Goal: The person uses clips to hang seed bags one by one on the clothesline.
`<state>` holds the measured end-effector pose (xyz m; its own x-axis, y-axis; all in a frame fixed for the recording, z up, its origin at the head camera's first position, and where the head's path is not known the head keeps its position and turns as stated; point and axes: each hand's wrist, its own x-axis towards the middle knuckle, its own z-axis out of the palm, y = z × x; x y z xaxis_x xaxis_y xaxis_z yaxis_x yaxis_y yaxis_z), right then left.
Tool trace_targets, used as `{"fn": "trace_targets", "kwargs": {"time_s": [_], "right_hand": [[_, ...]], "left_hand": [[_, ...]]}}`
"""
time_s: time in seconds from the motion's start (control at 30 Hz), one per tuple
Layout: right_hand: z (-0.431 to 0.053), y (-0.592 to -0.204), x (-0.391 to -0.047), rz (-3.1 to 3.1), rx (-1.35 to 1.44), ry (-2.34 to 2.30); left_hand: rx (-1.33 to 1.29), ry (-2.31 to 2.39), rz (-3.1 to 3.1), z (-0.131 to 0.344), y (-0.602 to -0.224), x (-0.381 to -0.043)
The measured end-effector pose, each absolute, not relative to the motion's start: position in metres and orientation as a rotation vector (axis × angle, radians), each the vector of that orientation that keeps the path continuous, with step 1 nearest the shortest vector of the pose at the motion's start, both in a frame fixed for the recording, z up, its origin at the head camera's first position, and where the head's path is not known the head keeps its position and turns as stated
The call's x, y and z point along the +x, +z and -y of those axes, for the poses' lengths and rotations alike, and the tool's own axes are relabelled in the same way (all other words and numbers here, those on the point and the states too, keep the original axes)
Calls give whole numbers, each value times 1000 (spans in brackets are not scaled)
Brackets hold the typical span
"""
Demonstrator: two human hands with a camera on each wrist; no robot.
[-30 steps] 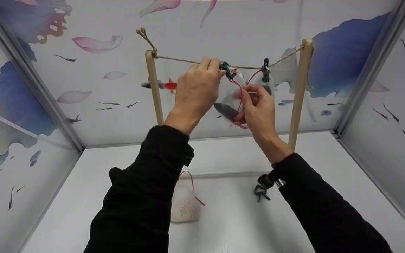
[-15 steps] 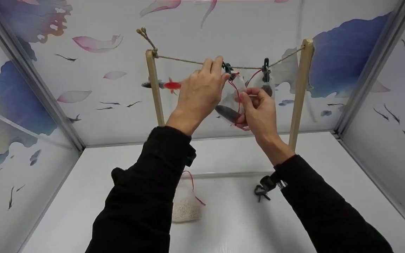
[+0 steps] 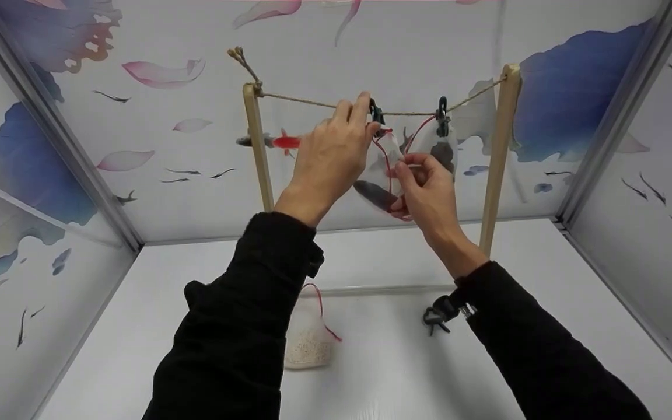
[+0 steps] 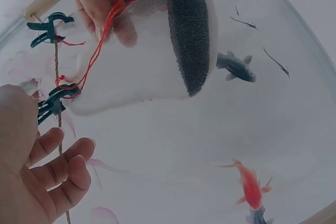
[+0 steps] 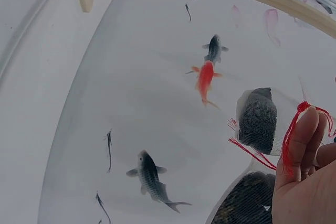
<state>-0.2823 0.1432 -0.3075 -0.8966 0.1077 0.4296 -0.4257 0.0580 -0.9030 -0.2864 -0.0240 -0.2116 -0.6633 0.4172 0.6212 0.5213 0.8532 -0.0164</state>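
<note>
In the head view my left hand (image 3: 330, 151) is raised to the rope, its thumb and a finger at a dark green spring clip (image 4: 52, 100). That clip grips the rope and the top of a white mesh drawstring bag (image 4: 136, 77) with fine black contents at its bottom. My left hand seems to pinch the clip's handles, partly hidden behind the thumb; the other fingers are loosely bent. My right hand (image 3: 429, 192) pinches the bag's side and its red drawstring (image 5: 303, 107). Beside it a second clip (image 3: 442, 116) holds another dark-filled bag (image 3: 442, 154) on the rope.
The twine rope (image 3: 298, 100) sags between two wooden posts (image 3: 492, 157). On the white table (image 3: 382, 373) lie a bag of beige grains (image 3: 308, 350), partly behind the left sleeve, and dark clips (image 3: 436, 322) near the right sleeve. Printed panels enclose the space.
The first clip has turned from tilted to more upright on the rope. My right hand has lowered slightly with the bag. My left hand has shifted a little right.
</note>
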Motion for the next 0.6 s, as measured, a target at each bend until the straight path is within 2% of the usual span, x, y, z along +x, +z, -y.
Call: {"fn": "trace_targets", "kwargs": {"time_s": [0.6], "right_hand": [[-146, -313, -283, 2011, 371, 1860]], "left_hand": [[-670, -258, 2452, 33, -225, -291]]}}
